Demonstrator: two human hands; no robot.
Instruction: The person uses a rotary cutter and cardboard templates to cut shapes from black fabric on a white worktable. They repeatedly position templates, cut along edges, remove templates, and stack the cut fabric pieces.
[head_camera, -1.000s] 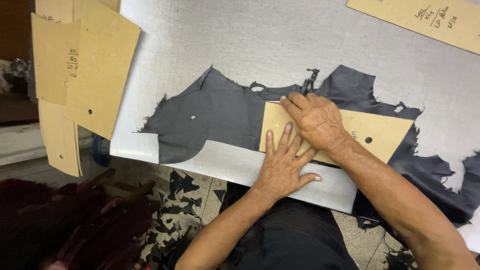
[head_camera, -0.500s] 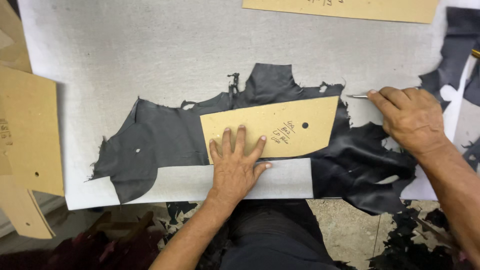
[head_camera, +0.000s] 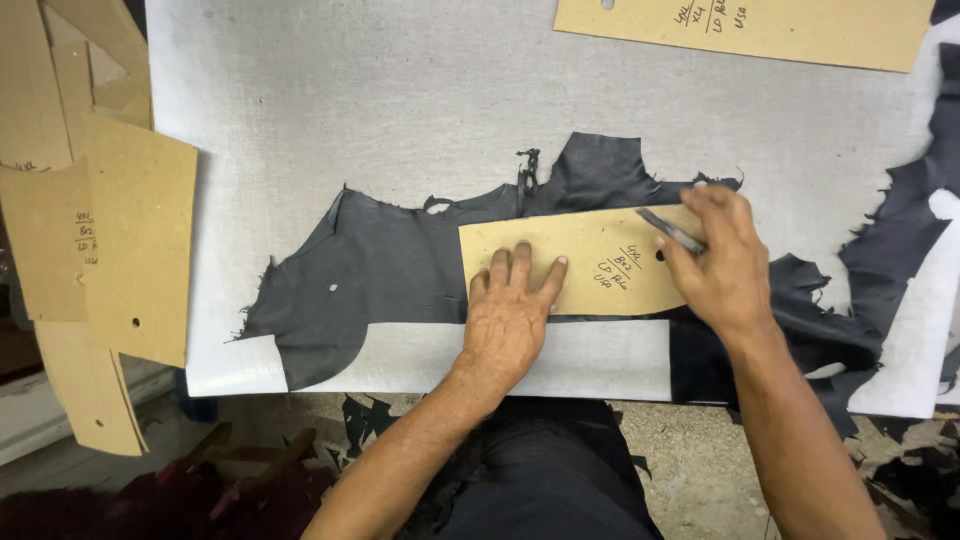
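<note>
Single view, head-worn camera: the scene is looked down upon almost vertically from above the white cutting table (head_camera: 400, 90), at close working range. The near table edge and the floor below are taken in along the bottom, both forearms being seen entering from there. No second view is provided.

Cardboard templates (head_camera: 140, 250) stacked at left

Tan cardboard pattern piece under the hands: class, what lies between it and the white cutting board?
In the head view, the dark grey ragged-edged leather piece lies between the tan cardboard pattern piece and the white cutting board.
</note>
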